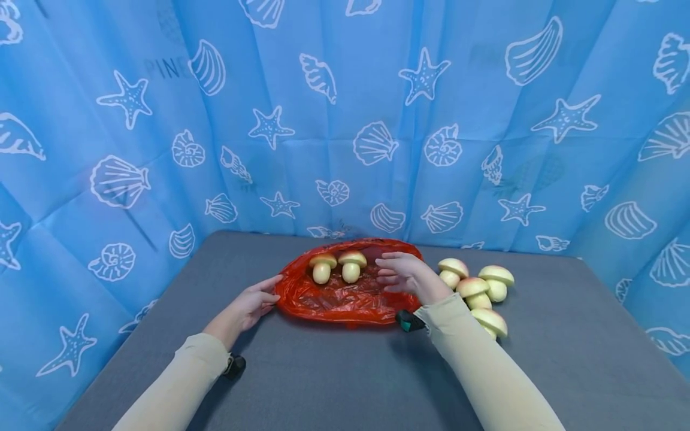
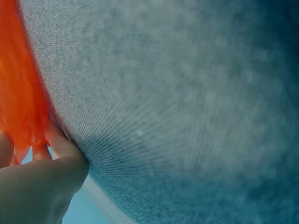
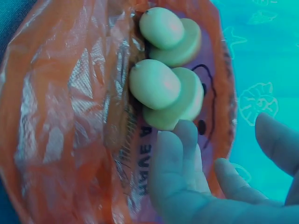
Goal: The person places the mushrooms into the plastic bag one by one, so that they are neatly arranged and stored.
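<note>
A red plastic bag [image 1: 329,312] lies with its mouth spread wide on the grey table. Inside it, toward the back, stand two toy mushrooms, one on the left [image 1: 321,270] and one on the right [image 1: 351,268], with pale stems and yellowish caps. My left hand [image 1: 249,308] pinches the bag's left edge between thumb and fingers; the left wrist view shows the film gathered at the fingertips [image 2: 56,135]. Over the bag's right side hovers my right hand [image 1: 405,276], fingers spread and holding nothing. In the right wrist view its fingertips come close to the nearer mushroom [image 3: 156,86].
Several more toy mushrooms [image 1: 474,293] cluster on the table right of the bag, partly behind my right sleeve [image 1: 474,347]. A blue curtain [image 1: 334,155] with white shell prints hangs behind the grey table [image 1: 323,377]. Printed lettering shows inside the bag.
</note>
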Tool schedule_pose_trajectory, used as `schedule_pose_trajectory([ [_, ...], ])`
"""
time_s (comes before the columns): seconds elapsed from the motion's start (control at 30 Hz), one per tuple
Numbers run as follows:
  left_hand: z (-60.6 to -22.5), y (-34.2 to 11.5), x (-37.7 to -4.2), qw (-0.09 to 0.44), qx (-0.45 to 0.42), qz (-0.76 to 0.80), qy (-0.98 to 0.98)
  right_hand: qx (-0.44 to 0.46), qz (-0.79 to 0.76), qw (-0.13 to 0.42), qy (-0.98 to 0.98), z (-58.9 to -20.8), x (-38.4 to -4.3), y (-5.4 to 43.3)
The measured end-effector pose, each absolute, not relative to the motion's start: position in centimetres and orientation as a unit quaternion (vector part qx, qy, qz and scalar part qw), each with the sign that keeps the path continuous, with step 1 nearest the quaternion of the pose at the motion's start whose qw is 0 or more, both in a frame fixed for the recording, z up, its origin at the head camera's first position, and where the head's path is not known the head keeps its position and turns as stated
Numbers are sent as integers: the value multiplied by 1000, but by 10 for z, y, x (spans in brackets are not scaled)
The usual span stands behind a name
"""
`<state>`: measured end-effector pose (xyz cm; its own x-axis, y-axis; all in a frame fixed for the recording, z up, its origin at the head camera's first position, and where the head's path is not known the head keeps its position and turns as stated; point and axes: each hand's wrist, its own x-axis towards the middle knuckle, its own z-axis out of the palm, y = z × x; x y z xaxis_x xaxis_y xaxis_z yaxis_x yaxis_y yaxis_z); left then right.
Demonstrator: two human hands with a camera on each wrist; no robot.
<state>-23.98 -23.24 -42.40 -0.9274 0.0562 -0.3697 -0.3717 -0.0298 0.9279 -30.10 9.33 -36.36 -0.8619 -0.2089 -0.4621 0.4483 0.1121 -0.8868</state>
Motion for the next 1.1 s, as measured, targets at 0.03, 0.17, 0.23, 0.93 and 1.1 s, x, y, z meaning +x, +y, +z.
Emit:
schedule_pose_trajectory([
  [0.03, -424, -232, -240, 153, -114, 709, 679, 81, -659, 247, 706, -362, -300, 95],
  [0.17, -426, -233, -241, 150, -114, 709, 680, 62, -655, 241, 713, -360, -296, 101],
  [0.23, -427, -233, -241, 150, -115, 706, 682, 55, -654, 239, 715, -360, -295, 104],
  [0.93, -425, -232, -239, 152, -111, 702, 687, 26, -658, 220, 720, -346, -267, 139],
  [1.1, -424, -233, -238, 153, -109, 705, 684, 14, -657, 214, 722, -343, -261, 147],
])
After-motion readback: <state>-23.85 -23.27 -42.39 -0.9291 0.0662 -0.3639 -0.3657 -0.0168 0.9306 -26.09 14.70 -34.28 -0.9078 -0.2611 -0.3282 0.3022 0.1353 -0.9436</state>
